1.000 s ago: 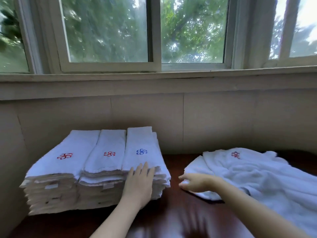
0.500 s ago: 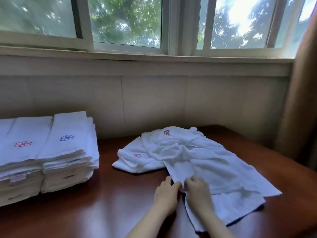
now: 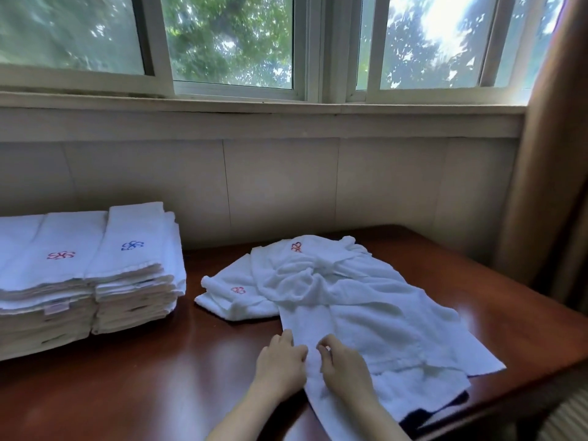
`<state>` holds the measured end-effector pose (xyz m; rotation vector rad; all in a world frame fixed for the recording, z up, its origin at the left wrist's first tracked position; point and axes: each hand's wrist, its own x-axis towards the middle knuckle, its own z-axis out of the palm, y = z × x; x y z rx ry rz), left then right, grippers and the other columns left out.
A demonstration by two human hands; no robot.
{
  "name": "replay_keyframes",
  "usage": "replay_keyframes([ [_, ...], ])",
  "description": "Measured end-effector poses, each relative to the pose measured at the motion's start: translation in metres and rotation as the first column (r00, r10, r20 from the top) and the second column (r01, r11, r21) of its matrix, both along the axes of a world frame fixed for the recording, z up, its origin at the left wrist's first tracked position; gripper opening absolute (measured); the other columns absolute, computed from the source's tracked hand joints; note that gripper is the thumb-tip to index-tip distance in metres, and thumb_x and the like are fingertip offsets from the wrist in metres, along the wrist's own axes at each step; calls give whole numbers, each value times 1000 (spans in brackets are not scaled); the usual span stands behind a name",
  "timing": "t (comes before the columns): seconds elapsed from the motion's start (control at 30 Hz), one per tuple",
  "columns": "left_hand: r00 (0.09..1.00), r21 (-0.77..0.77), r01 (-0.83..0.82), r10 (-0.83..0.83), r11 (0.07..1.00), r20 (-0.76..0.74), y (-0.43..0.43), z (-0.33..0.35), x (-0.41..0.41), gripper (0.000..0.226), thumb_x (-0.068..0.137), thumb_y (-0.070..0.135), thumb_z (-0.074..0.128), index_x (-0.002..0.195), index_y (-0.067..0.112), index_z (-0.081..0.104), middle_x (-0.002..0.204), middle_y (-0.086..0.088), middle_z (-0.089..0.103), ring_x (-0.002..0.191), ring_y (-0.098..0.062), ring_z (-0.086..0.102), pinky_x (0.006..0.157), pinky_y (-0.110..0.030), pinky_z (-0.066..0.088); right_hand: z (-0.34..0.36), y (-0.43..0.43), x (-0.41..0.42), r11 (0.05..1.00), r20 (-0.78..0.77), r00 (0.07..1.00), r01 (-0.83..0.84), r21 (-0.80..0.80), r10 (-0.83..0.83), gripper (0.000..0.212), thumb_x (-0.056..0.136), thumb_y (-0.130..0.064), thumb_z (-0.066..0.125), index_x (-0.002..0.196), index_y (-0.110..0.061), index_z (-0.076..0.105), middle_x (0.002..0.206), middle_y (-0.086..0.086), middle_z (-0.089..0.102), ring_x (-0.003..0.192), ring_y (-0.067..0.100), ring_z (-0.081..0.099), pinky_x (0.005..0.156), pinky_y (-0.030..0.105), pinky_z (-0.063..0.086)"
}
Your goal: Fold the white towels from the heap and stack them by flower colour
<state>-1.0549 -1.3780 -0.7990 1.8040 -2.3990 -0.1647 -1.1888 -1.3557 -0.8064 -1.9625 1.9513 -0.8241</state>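
Hidden, cropped and unclear parts

The folded stacks (image 3: pixel 79 281) at the table's (image 3: pixel 127 393) left end are cut off by the picture's left edge, so their number cannot be counted. The table's near right corner is draped over by the loose towel (image 3: pixel 381 329), and something dark beneath its near hem cannot be identified. Whether cloth is pinched by the left hand (image 3: pixel 280 364) or the right hand (image 3: pixel 343 367) cannot be told. The towel heap's (image 3: pixel 305 281) lower layers are covered.

Head view looks down over table (image 3: pixel 159 393), facing window (image 3: pixel 222 43).
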Motion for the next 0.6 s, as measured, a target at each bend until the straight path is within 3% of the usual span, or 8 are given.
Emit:
replay_keyframes([
  [0.1,1000,51,0,-1,999,14,10,13,24,18,88,21,41,93,18,58,101,1,39,109,-25,42,81,-33,37,20,1,-17,976,72,988,147,-159,-137,24,96,-18,43,115,-20,57,103,7,67,100,29,61,72,34,43],
  [0.2,999,85,27,-29,996,16,19,28,38,9,83,20,46,85,29,47,90,12,34,115,-21,42,83,-32,35,42,-19,-37,945,-24,968,240,-220,-252,46,92,-20,49,138,-17,43,128,6,52,114,27,48,92,34,40],
  [0.27,987,205,135,-113,970,-113,25,26,32,40,82,33,54,121,34,46,128,7,44,133,-22,34,104,-34,33,56,-41,-40,960,-121,956,253,-118,-266,65,92,-38,52,149,-22,25,141,6,40,121,29,40,100,33,34],
  [0.3,971,288,209,-163,935,-175,28,20,23,66,81,45,59,141,35,32,149,-2,31,143,-25,21,115,-36,22,61,-52,-39,963,-147,952,264,-54,-269,72,90,-48,51,150,-25,19,143,6,38,123,30,38,102,35,32],
  [0.37,958,342,280,-237,897,-161,32,7,-2,92,77,67,59,149,45,6,159,-17,-5,146,-35,-8,120,-43,-1,66,-76,-35,958,-170,948,281,51,-269,81,84,-66,47,151,-32,14,142,9,41,124,32,36,103,38,30],
  [0.43,966,268,255,-234,929,-108,22,-5,-24,93,71,79,51,146,51,3,158,-18,-12,144,-38,-16,117,-45,-6,66,-95,-33,944,-228,933,308,116,-277,83,80,-75,42,149,-40,14,141,10,41,124,33,33,104,40,27],
  [0.5,973,186,227,-214,956,-88,2,-8,-41,91,71,81,48,147,49,8,160,-14,-2,145,-34,-14,117,-44,-5,67,-111,-34,927,-291,916,333,171,-276,78,77,-78,40,145,-44,22,139,10,41,123,34,33,102,40,27],
  [0.6,978,164,207,-199,964,-67,-39,-7,-68,90,71,85,41,147,49,8,160,-14,-1,144,-35,-16,117,-45,-7,70,-135,-40,919,-395,876,362,156,-278,50,87,-62,44,131,-37,47,133,5,44,118,31,33,98,38,30],
])
